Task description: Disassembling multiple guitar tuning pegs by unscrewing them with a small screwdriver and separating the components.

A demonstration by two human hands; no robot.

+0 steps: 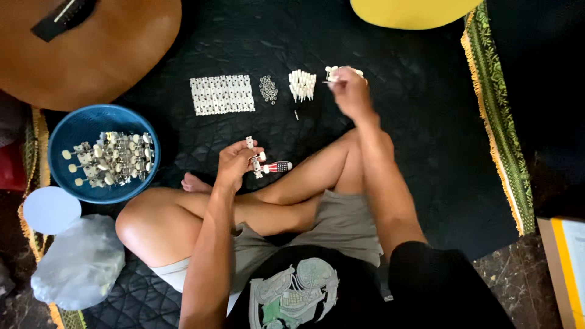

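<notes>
Person sits cross-legged on a black quilted mat (390,134), camera looking straight down.

Left hand (234,161) is curled around a guitar tuning-machine strip (256,159) with white knobs, pinching it together with a small screwdriver (277,167) whose handle is red, white and dark. It is held up over the shins near the mat's middle, probably to keep the work close to the eyes and both items in one grasp while the other hand fetches.

Right hand (348,88) reaches toward the mat's far edge, fingertips pressed together on a small metal piece, too small to identify, at a heap of white knobs (332,72).

Parts lie sorted in one row along the far side: a flat grid of white pieces (222,94), a cluster of small metal rings (268,88), a bundle of white pegs (302,85), then the knob heap. One loose bit (297,114) lies just in front of the pegs. The sorting by kind seemingly keeps each sort within arm's reach.

At the mat's left edge, a blue bowl (73,131) holds a tangle of tuner sets (113,158).

Surroundings: acoustic guitar body (103,55) at the far left corner, yellow rounded object (414,12) at the far edge, green fringed rug border (496,116) along the right, clear plastic bag (79,262) and white disc (52,210) by the near left. Dark stone floor beyond.
</notes>
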